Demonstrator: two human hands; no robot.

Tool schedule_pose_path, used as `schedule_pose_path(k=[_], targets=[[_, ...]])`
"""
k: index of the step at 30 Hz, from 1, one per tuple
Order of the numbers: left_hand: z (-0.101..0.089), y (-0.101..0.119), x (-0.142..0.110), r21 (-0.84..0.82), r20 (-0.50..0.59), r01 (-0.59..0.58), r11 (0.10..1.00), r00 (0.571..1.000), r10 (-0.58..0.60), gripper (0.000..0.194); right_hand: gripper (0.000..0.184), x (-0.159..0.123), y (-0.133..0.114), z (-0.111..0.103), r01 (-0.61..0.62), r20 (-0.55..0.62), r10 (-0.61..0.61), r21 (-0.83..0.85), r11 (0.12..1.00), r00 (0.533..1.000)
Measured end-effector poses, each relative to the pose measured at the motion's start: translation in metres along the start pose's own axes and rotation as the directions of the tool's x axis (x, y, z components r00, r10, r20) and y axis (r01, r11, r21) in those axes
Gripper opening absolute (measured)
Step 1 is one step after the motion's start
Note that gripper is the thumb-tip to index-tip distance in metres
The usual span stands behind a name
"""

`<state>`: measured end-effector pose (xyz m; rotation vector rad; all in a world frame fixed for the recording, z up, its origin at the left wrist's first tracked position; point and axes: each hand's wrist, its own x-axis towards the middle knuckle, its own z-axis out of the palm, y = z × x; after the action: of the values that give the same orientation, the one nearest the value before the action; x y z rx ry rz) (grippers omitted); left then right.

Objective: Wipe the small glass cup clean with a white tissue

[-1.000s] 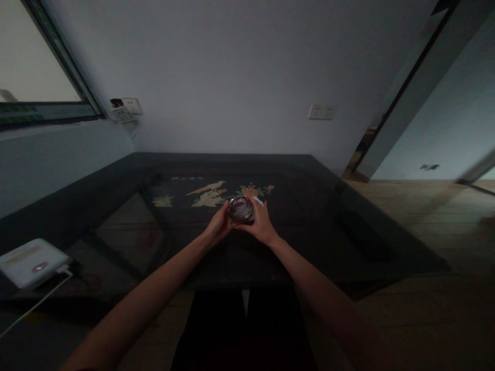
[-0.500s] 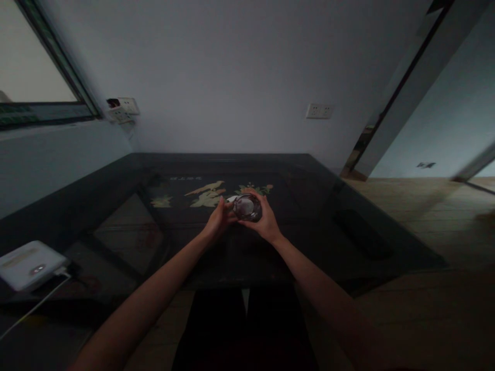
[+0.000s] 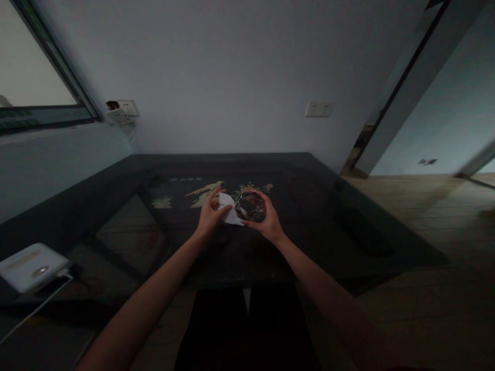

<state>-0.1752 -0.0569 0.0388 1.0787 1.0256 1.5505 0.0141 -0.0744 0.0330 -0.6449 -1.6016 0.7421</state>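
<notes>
Over the dark tabletop, my right hand [image 3: 270, 221] is wrapped round the side of a round, clear glass dish [image 3: 250, 207] with thick walls. Its opening faces up toward me. On the left, my left hand [image 3: 209, 214] pinches a white sheet [image 3: 229, 210], perhaps paper or tissue, with thumb and fingers. The sheet's right edge meets or lies close against the left side of the glass; whether they touch I cannot tell. The tips of the right-hand fingers are partly hidden behind the glass.
A glossy dark table [image 3: 247, 257] with a bird-and-flower picture lies below. A white box [image 3: 34, 268] with a cable sits at the left edge, and a dark flat object [image 3: 363, 232] lies on the right. Behind is a wall with sockets [image 3: 319, 109].
My left hand has moved left from the glass, with the white sheet now spread out in view. The glass has shifted slightly right in my right hand, and its inside looks darker.
</notes>
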Motion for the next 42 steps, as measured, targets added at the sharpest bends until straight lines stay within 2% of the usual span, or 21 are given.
schedule_pose_path(k=[2, 4, 6, 8, 10, 12, 14, 19, 22, 24, 27, 29, 31, 32, 35, 37, 39, 42], targets=[[0.002, 0.0, -0.001, -0.087, -0.013, 0.041, 0.995, 0.999, -0.042, 0.068, 0.083, 0.001, 0.0, 0.0, -0.007, 0.009, 0.006, 0.061, 0.998, 1.0], [0.002, 0.0, -0.001, -0.102, 0.01, 0.087, 0.991, 0.996, -0.087, 0.057, 0.084, 0.002, 0.002, 0.0, -0.023, 0.014, 0.022, 0.117, 0.993, 1.0], [0.001, 0.0, -0.003, -0.064, 0.021, 0.078, 0.995, 0.997, -0.077, 0.043, 0.088, 0.003, 0.005, 0.0, -0.048, 0.012, 0.047, 0.165, 0.985, 0.999], [0.0, 0.002, -0.005, 0.012, 0.031, -0.015, 1.0, 0.999, 0.015, 0.038, 0.091, 0.004, 0.008, 0.0, -0.077, 0.008, 0.077, 0.206, 0.975, 0.997], [0.0, 0.004, -0.009, 0.106, 0.067, -0.187, 0.977, 0.981, 0.18, 0.037, 0.091, 0.005, 0.011, 0.001, -0.104, 0.001, 0.107, 0.24, 0.965, 0.994], [0.0, 0.005, -0.014, 0.209, 0.15, -0.352, 0.912, 0.934, 0.326, 0.036, 0.089, 0.006, 0.012, 0.001, -0.118, -0.013, 0.127, 0.277, 0.954, 0.992], [0.002, 0.003, -0.02, 0.289, 0.23, -0.456, 0.842, 0.887, 0.401, 0.035, 0.085, 0.006, 0.013, 0.0, -0.118, -0.029, 0.134, 0.313, 0.942, 0.991], [0.011, -0.002, -0.03, 0.288, 0.404, -0.544, 0.788, 0.815, 0.415, 0.045, 0.076, 0.008, 0.014, -0.002, -0.147, -0.043, 0.174, 0.359, 0.922, 0.984], [0.015, -0.001, -0.032, 0.252, 0.532, -0.645, 0.722, 0.715, 0.453, 0.046, 0.076, 0.009, 0.013, -0.002, -0.17, -0.038, 0.196, 0.356, 0.919, 0.98], [0.018, 0.0, -0.033, 0.245, 0.569, -0.709, 0.661, 0.657, 0.494, 0.048, 0.076, 0.008, 0.012, 0.0, -0.174, -0.035, 0.2, 0.36, 0.916, 0.979], [0.019, 0.0, -0.035, 0.257, 0.575, -0.748, 0.613, 0.628, 0.525, 0.05, 0.073, 0.006, 0.01, 0.003, -0.183, -0.026, 0.206, 0.363, 0.914, 0.978], [0.019, 0.0, -0.036, 0.248, 0.568, -0.748, 0.616, 0.627, 0.533, 0.05, 0.07, 0.005, 0.008, 0.005, -0.186, -0.018, 0.207, 0.359, 0.915, 0.978], [0.019, -0.001, -0.035, 0.237, 0.546, -0.721, 0.651, 0.653, 0.525, 0.051, 0.069, 0.003, 0.007, 0.006, -0.186, -0.007, 0.203, 0.364, 0.913, 0.979], [0.018, -0.001, -0.035, 0.24, 0.523, -0.691, 0.682, 0.684, 0.509, 0.051, 0.069, 0.002, 0.006, 0.007, -0.186, 0.001, 0.2, 0.37, 0.91, 0.98], [0.018, -0.003, -0.033, 0.26, 0.41, -0.536, 0.803, 0.814, 0.41, 0.051, 0.07, 0.0, 0.002, 0.008, -0.189, 0.038, 0.188, 0.376, 0.907, 0.981], [0.018, -0.004, -0.033, 0.249, 0.344, -0.448, 0.859, 0.87, 0.353, 0.052, 0.071, 0.0, -0.001, 0.009, -0.186, 0.05, 0.18, 0.367, 0.911, 0.982], [0.018, -0.007, -0.033, 0.227, 0.309, -0.411, 0.883, 0.89, 0.335, 0.054, 0.07, 0.0, -0.004, 0.009, -0.175, 0.048, 0.169, 0.357, 0.917, 0.984], [0.018, -0.012, -0.034, 0.234, 0.302, -0.426, 0.874, 0.886, 0.351, 0.053, 0.067, 0.003, -0.005, 0.007, -0.154, 0.014, 0.16, 0.35, 0.924, 0.987]])
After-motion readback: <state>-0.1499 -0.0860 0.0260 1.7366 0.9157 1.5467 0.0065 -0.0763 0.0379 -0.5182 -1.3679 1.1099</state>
